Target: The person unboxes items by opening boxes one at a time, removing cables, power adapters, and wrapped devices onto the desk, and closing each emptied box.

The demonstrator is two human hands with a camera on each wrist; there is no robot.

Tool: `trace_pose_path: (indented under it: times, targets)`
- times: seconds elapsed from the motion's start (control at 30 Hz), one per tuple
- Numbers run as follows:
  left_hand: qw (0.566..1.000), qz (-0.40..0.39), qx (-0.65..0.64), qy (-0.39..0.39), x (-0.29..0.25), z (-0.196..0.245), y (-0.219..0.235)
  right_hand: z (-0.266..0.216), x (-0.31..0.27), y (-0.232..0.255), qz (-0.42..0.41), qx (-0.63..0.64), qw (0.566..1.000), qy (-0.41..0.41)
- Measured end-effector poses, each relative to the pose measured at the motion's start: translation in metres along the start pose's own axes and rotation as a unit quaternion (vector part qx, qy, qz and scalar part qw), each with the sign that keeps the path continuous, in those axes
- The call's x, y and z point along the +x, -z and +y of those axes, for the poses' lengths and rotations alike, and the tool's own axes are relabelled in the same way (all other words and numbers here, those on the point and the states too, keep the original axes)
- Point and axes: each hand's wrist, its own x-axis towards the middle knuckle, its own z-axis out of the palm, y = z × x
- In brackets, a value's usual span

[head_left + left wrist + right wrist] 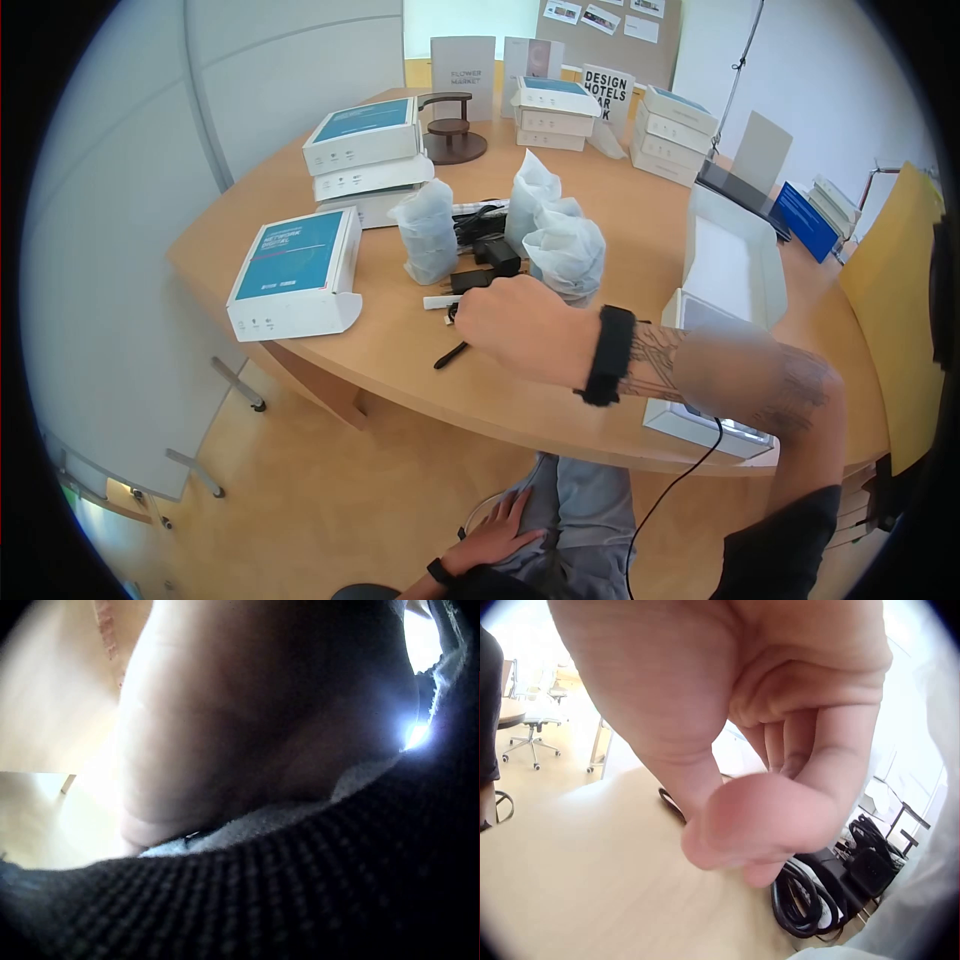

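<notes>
My right hand hovers over the front of the wooden table, fingers bent toward the thumb. In the right wrist view, the thumb and fingertips overlap closely; I cannot tell whether they pinch anything. A thin black strap lies just beside the hand, partly hidden by it. Beyond the knuckles are a black power adapter, a coiled black cable and a small white stick-like piece. My left hand rests on my thigh, fingers spread; its wrist view shows mostly dark sleeve and skin.
White-wrapped bundles stand around the cables. A blue-topped white box lies at left, before a stack of similar boxes. An open white box stands at right. More boxes and a round brown stand are farther back.
</notes>
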Motion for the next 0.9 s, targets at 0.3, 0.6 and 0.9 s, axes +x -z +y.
trace_pose_path:
  times: [0.3, 0.6, 0.9]
  targets:
    - [1.0, -0.007, -0.006, 0.013, 0.001, 0.003, -0.001, -0.019, -0.085, 0.14, 0.07, 0.113, 0.969, -0.21]
    - [0.998, -0.065, 0.014, 0.02, 0.006, 0.01, 0.006, 0.117, -0.299, 0.132, 0.306, 0.247, 0.764, -0.512]
    - [0.99, -0.118, 0.081, 0.0, 0.017, 0.022, 0.03, 0.155, -0.395, 0.034, 0.328, 0.474, 0.579, -0.578]
